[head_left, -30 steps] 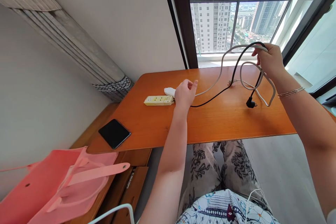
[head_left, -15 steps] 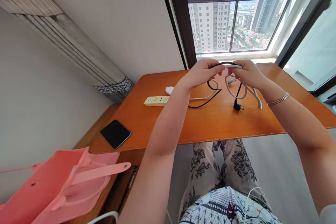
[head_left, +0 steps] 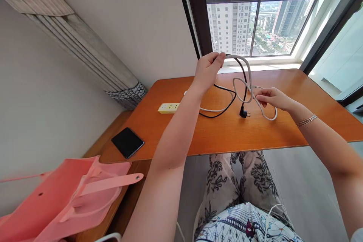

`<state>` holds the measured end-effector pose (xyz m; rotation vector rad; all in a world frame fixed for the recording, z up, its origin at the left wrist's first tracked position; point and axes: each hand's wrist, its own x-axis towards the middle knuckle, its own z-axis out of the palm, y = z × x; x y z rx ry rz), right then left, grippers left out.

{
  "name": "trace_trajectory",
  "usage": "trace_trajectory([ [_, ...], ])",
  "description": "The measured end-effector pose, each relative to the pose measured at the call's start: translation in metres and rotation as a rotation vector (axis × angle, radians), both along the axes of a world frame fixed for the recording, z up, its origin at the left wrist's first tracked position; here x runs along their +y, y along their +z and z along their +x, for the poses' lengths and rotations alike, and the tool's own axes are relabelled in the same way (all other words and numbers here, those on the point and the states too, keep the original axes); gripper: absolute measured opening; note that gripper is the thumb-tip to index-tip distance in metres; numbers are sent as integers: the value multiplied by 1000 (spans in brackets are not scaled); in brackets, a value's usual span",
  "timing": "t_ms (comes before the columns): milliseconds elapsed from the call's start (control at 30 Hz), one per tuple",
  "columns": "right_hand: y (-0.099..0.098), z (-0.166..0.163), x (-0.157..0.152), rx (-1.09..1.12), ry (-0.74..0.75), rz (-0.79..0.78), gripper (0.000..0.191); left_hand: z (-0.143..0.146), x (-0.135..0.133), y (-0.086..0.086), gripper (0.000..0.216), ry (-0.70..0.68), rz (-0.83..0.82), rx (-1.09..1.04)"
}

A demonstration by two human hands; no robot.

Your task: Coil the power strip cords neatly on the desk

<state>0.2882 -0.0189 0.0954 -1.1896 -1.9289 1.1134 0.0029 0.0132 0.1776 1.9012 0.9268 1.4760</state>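
Fingers (head_left: 217, 59) of the left hand (head_left: 206, 72) are clamped on raised cords (head_left: 245, 75); the white loop (head_left: 266, 116) is pinched by the right hand (head_left: 270, 99).

cam=1, head-worn | faces=forward and down across table (head_left: 283, 132) toward window (head_left: 232, 19) | range=near; left hand (head_left: 207, 70), right hand (head_left: 270, 98) and cables (head_left: 250, 77) mid-frame; lap (head_left: 249, 181) at bottom edge | shared=1 view only

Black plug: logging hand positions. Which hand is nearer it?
Right. The right hand sits beside the black plug, pinching the white cable; the left hand is raised above it.
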Motion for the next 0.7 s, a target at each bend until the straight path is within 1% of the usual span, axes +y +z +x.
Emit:
trace_trajectory([
  [100,-5,10,-3,28,-81,-16,50,-10,7,2,60,46,-70,-98],
  [167,-6,8,-6,77,-93,-42,52,-12,9,3,61,59,-103,-124],
  [233,-9,-3,-13,107,-33,-75,52,-11,9,3,60,61,-97,-124],
  [333,-16,-31,-29,130,70,-100,59,-4,5,3,59,56,-54,-141],
  [400,-20,-43,-38,104,34,-51,53,-3,3,3,59,74,-63,-183],
  [467,-21,-40,-40,42,-90,75,49,-9,3,5,60,112,-119,-244],
  [533,-20,-20,-35,-73,-263,231,47,-22,5,9,60,159,-179,-322],
  [600,-18,13,-27,-243,-460,338,42,-40,9,13,59,210,-210,-410],
  [633,-18,32,-22,-341,-561,361,38,-51,11,15,58,237,-212,-449],
  [700,-20,70,-15,-518,-731,359,30,-71,17,17,54,289,-207,-496],
])
